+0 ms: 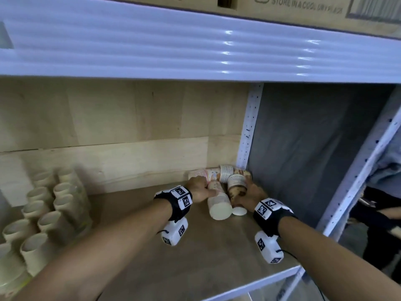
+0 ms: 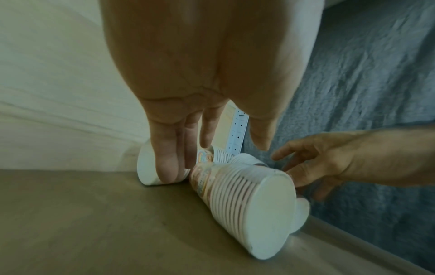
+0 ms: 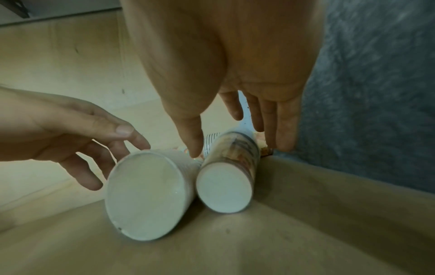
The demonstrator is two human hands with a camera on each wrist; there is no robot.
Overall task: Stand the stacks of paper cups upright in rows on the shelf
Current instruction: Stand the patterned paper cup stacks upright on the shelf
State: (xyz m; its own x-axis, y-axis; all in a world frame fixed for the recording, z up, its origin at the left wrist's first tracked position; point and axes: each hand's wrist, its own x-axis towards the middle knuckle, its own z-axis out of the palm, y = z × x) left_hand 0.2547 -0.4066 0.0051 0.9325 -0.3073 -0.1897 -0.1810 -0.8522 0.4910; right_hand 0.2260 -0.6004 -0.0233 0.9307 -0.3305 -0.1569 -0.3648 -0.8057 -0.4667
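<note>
While both hands reach the toppled paper-cup stacks at right of centre, left hand (image 1: 198, 189) and right hand (image 1: 252, 193) spread open-fingered over pastel-printed stack (image 1: 218, 203) and brown-printed stack (image 1: 237, 187) on the brown shelf (image 1: 206, 257).

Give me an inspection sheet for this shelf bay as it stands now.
Surface: brown shelf board, bare patches between items.
Job's things: upright stacks in rows at left; fallen stacks lying in the right back corner.
Clutter: nothing seen.
Hands: left hand and right hand both reach into the fallen stacks, fingers spread; no firm grip shows.
Cables: thin black lead at the right wrist unit.
Surroundings: grey cloth at right, cardboard box above.
</note>
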